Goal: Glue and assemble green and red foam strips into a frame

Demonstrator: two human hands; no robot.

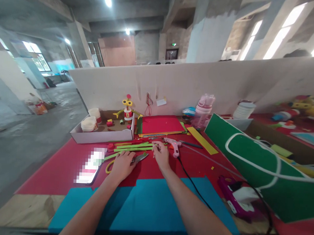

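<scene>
My left hand (123, 164) is closed over a pair of scissors (141, 158). The blades stick out to its right, and a yellow handle loop shows at its left; the palm hides the rest. My right hand (160, 155) is bent at the right end of several light green paper strips (133, 148), with thumb and fingers pinched about a strip there. A tiny green piece (145, 154) sits by the blades. Just right of my right hand lies a pink hot glue gun (174, 146), its black cord running toward me.
Blue sheets (153, 204) cover the front of the red table. At left are a phone (91, 166) and an open box (101, 137) with paper cups and a yellow-and-red figure (127, 111). A green board (248, 170) and a purple power strip (236, 200) stand right; behind is a pink bottle (204, 109).
</scene>
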